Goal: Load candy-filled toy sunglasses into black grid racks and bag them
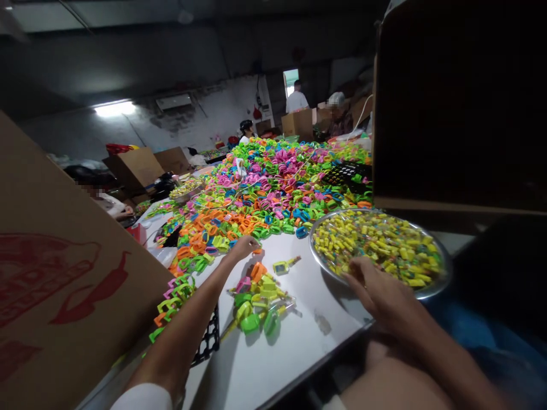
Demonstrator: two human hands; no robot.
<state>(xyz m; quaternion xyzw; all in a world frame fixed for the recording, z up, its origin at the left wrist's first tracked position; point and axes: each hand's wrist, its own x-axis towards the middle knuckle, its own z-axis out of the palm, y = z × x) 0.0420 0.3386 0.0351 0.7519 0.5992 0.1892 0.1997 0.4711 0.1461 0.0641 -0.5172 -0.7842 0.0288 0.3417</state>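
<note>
My left hand [245, 249] reaches to the near edge of a large heap of ring-shaped plastic pieces [277, 185] in green, pink, orange and blue. Its fingers are closed, with an orange plastic piece [257, 251] at the fingertips. My right hand [376, 285] is at the near rim of a round metal basin [444, 279]; its fingers are curled, and what they hold is hidden. Many small yellow wrapped pieces [384, 242] fill the basin. Between my hands, a small pile of coloured pieces joined to yellow packets [260, 296] lies on the white table [294, 347]. One yellow packet piece [285, 265] lies apart.
A cardboard box [64, 256] rises close on the left, and a dark box [461, 108] on the right. Beside my left forearm is a black tray [209, 336] with coloured pieces. A second basin [187, 191] stands farther left. Several people are behind the heap.
</note>
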